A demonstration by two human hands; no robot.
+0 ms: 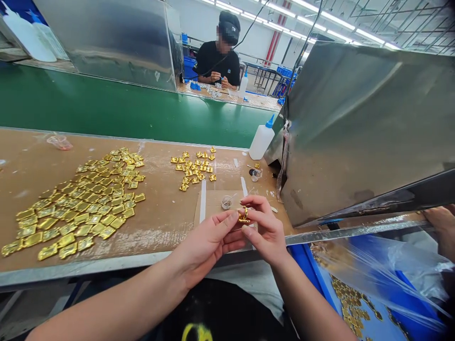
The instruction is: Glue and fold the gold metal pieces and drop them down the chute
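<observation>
Between the fingertips of both hands is a small shiny gold-coloured metal piece (243,217) with a curved, ring-like part on top. My left hand (212,233) pinches it from the left, thumb on the near side. From the other side, my right hand (267,231) grips it with thumb and fingers, which partly cover it. Just beyond the hands, a small round clear dish (226,202) stands on a cardboard sheet (213,201). A loose cluster of small gold pieces (197,166) lies farther back, and many flat gold rectangular pieces (88,201) are laid out at the left.
A white squeeze bottle (262,141) with a blue tip stands at the back right, beside a metal partition (362,137). A green belt (135,111) runs behind the table. Across it sits a co-worker (219,57). Blue bins (313,279) with gold pieces are at lower right.
</observation>
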